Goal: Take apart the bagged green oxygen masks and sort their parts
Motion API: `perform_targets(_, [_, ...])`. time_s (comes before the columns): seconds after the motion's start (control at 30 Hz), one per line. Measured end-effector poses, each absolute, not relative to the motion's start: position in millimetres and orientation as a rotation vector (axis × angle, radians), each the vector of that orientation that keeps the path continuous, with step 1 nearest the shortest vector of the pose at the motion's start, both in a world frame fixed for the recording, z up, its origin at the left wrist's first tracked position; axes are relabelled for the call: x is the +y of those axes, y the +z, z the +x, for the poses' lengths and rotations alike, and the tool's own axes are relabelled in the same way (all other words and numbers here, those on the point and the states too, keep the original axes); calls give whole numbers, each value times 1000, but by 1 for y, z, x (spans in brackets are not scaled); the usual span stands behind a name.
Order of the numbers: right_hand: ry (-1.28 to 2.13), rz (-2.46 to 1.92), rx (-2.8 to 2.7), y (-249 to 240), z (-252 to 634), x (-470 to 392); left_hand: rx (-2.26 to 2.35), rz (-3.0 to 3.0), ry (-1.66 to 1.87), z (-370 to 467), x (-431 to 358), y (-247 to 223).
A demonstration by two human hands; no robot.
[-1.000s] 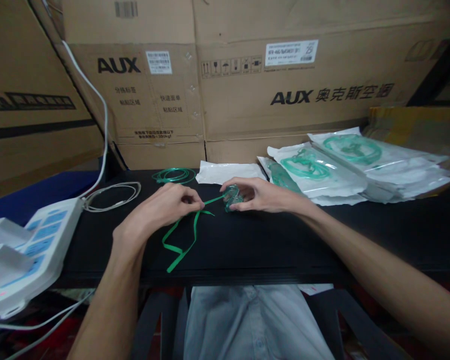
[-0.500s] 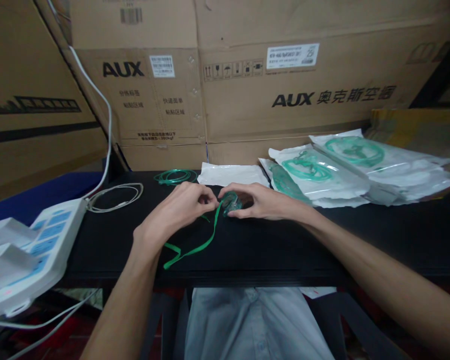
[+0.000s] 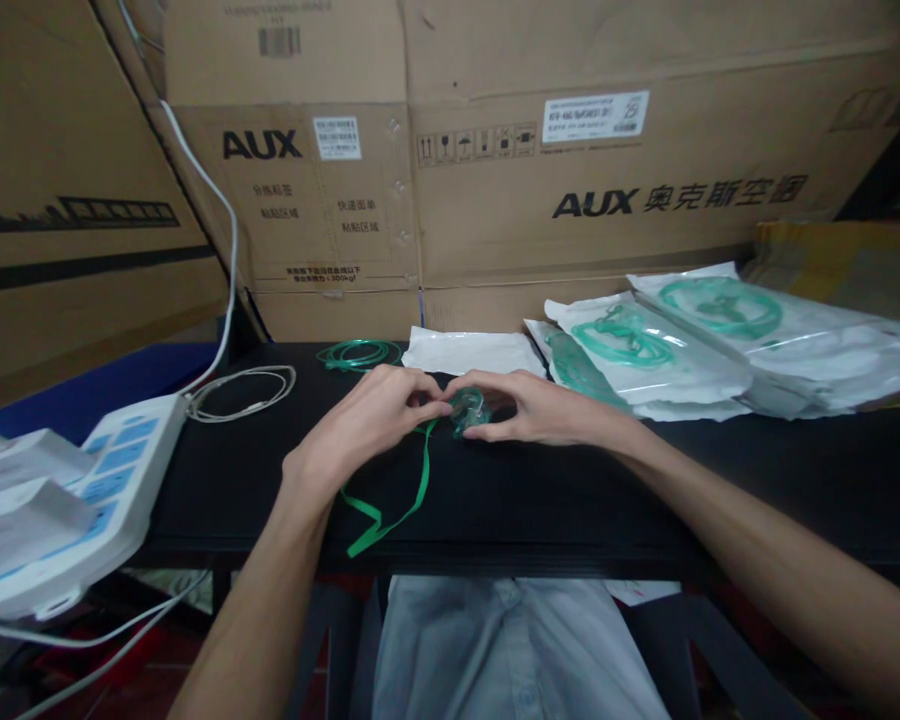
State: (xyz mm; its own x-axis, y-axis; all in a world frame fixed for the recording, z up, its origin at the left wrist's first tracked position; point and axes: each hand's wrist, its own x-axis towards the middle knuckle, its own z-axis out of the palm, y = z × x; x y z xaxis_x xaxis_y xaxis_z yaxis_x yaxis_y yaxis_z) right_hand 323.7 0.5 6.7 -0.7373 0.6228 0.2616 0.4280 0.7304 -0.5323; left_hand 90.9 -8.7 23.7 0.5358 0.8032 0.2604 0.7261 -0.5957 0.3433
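A small see-through green breathing mask (image 3: 466,412) is in front of me, low over the black table. My right hand (image 3: 529,405) grips it from the right, thumb below and fingers above. A green elastic strap (image 3: 412,500) hangs from the mask's left side and lies in a bent curve on the table. My left hand (image 3: 390,405) is closed in a pinch at the strap's upper end, right against the mask's edge. The fingertips hide the spot where strap and mask meet.
Behind my hands lie a coil of green tubing (image 3: 356,354) and a flat white pouch (image 3: 472,352). Packed green tubing sets in clear-fronted bags (image 3: 690,380) are piled on the right. A white power strip (image 3: 131,480) and a looped cable (image 3: 240,392) occupy the left. Cardboard boxes (image 3: 487,240) wall the back.
My left fingertips have come closer to the mask, and the strap's loose curve has shifted and bent more sharply. The whole view has moved slightly, carrying things a little to the right.
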Motion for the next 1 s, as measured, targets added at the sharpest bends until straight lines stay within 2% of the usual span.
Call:
perform_targets(0.23, [525,-881,-2498,8,333,14,1359,2508,495,72,-3,26])
perform_targets(0.43, [586,-900,-2472,11,327,15,1406,2436,414,61,-3,30])
perform_targets(0.63, [447,-1213,-2283,16,344,23,1514,2368,303,33,1,34])
perform_targets(0.8, [529,-1096,-2347,16,340,17,1464,2311,246,21,2,30])
perform_targets(1.0, [391,-1140,-2406,7,335,18,1538,2200,221,25,1,20])
